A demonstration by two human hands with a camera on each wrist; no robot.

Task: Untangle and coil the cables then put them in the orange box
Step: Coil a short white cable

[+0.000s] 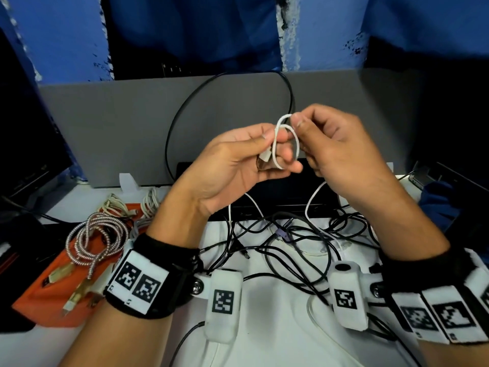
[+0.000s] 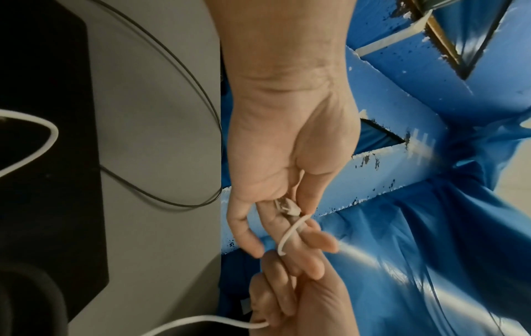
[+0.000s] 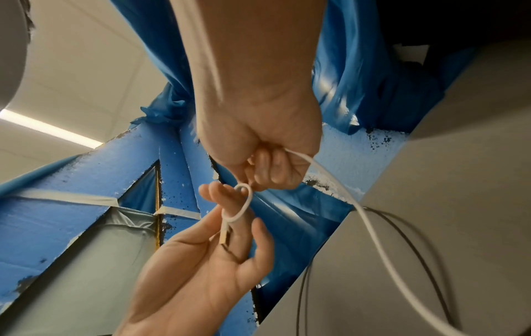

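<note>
Between both sets of fingertips, up above the desk, sits the white cable point(image 1: 287, 140), looped a couple of times around the left hand point(image 1: 232, 165)'s extended fingers with its plug end pinned under that thumb. Right hand point(image 1: 341, 152) has its fingers curled in, pinching the top of the loop, and the loose end trails down from under them to the black cable tangle point(image 1: 291, 242). Orange box point(image 1: 57, 292) is way off past the left wrist, with a braided cable point(image 1: 98, 237) coiled in it.
</note>
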